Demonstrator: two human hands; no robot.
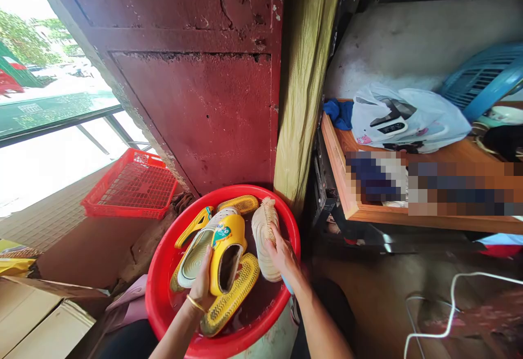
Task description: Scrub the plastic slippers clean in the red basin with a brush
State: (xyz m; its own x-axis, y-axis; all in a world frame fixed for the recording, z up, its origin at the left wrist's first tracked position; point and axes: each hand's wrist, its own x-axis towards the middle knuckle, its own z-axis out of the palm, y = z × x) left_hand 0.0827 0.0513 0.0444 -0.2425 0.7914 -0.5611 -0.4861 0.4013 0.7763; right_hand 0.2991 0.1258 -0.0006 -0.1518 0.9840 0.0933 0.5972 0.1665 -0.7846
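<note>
A red basin (152, 288) holds dark water and several shoes. My left hand (202, 278), with a gold bangle at its wrist, is closed on a yellow slipper (232, 239) that has a green cartoon figure on it. Just left of that slipper, against the hand, is a white clog (195, 258). My right hand (281, 253) grips a pale bristled brush (268, 216), which lies over a whitish shoe (261, 236) at the basin's right side. Yellow soles (232, 296) show below and behind.
A red plastic crate (131, 184) stands at the left, above cardboard boxes (36, 315). Behind the basin rises a dark red door (196, 108). On the right, a wooden table (347, 184) bears a plastic bag (433, 119) and a blue fan (482, 81). A white cable (451, 304) hangs lower right.
</note>
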